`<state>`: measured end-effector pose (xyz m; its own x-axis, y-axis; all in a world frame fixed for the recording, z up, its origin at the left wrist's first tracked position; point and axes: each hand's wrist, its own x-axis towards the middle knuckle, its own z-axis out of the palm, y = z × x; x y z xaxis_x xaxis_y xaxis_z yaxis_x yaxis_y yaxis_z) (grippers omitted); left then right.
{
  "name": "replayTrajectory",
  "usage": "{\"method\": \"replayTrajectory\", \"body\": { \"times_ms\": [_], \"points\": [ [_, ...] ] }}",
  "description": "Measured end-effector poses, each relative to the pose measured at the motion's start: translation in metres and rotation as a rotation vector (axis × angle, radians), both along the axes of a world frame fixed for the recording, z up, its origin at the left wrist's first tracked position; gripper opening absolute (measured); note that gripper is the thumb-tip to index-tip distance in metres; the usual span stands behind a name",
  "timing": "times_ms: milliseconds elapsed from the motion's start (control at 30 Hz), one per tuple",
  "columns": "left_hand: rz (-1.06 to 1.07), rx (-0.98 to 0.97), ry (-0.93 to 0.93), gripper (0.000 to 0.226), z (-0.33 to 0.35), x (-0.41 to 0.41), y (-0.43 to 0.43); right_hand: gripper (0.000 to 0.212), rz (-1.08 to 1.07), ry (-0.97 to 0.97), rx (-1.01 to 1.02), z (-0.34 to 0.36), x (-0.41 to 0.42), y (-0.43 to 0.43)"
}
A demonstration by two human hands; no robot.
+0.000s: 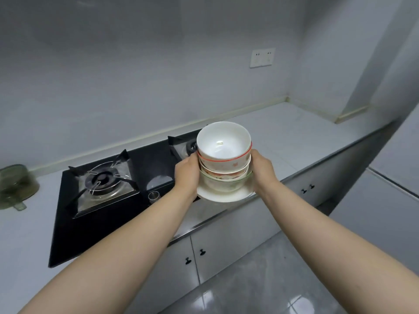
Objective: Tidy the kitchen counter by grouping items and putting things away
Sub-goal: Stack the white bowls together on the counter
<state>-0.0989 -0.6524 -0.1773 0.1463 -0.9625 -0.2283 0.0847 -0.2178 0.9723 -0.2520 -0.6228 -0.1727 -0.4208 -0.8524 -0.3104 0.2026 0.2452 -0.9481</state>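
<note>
A stack of bowls (223, 155) rests on a white plate (224, 196), held up over the counter's front edge beside the stove. The top bowl is white with a red rim; below it sit a flower-patterned bowl and a green-rimmed one. My left hand (187, 175) grips the stack's left side and my right hand (263, 169) grips its right side. Both hands reach down to the plate's rim.
A black two-burner gas stove (102, 200) is set into the white counter (294, 132), with a small steel cup (154, 196) on its front. A green container (15, 184) sits far left. Cabinet doors with black knobs (195, 256) run below; a wall socket (262, 57) is behind.
</note>
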Motion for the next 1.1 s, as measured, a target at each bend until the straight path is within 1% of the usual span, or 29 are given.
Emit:
{"method": "replayTrajectory", "body": {
  "times_ms": [133,267,367,433,500,567,700,767,833,1000,1100],
  "points": [
    [-0.039,0.011,0.020,0.030,-0.002,-0.078,-0.022,0.019,-0.066,0.027,-0.020,-0.003,-0.078,-0.015],
    [-0.115,-0.016,0.036,0.017,-0.001,-0.139,-0.038,0.027,-0.082,0.066,-0.020,-0.006,-0.138,-0.022],
    [-0.184,-0.018,-0.004,0.017,-0.006,-0.174,-0.055,0.026,-0.122,0.050,-0.027,-0.010,-0.170,-0.027],
    [-0.229,-0.022,0.009,0.017,-0.011,-0.197,-0.071,0.024,-0.157,0.028,-0.018,-0.014,-0.192,-0.035],
    [-0.262,-0.026,-0.024,0.020,-0.016,-0.218,-0.089,0.024,-0.194,0.018,-0.005,-0.019,-0.211,-0.048],
    [-0.285,-0.017,-0.037,0.022,-0.019,-0.237,-0.107,0.023,-0.214,0.028,0.004,-0.024,-0.228,-0.063],
    [-0.312,0.020,-0.005,0.016,-0.028,-0.268,-0.153,0.022,-0.218,0.036,0.019,-0.031,-0.255,-0.101],
    [-0.325,0.016,-0.030,0.016,-0.028,-0.276,-0.168,0.025,-0.211,0.036,0.031,-0.031,-0.263,-0.114],
    [-0.323,0.015,-0.015,0.018,-0.029,-0.292,-0.197,0.028,-0.228,0.045,0.046,-0.031,-0.279,-0.143],
    [-0.324,0.045,0.006,0.023,-0.028,-0.325,-0.261,0.017,-0.231,0.059,0.056,-0.027,-0.310,-0.206],
    [-0.321,0.057,-0.007,0.017,-0.031,-0.340,-0.288,0.016,-0.223,0.056,0.068,-0.030,-0.325,-0.232]
  ]
}}
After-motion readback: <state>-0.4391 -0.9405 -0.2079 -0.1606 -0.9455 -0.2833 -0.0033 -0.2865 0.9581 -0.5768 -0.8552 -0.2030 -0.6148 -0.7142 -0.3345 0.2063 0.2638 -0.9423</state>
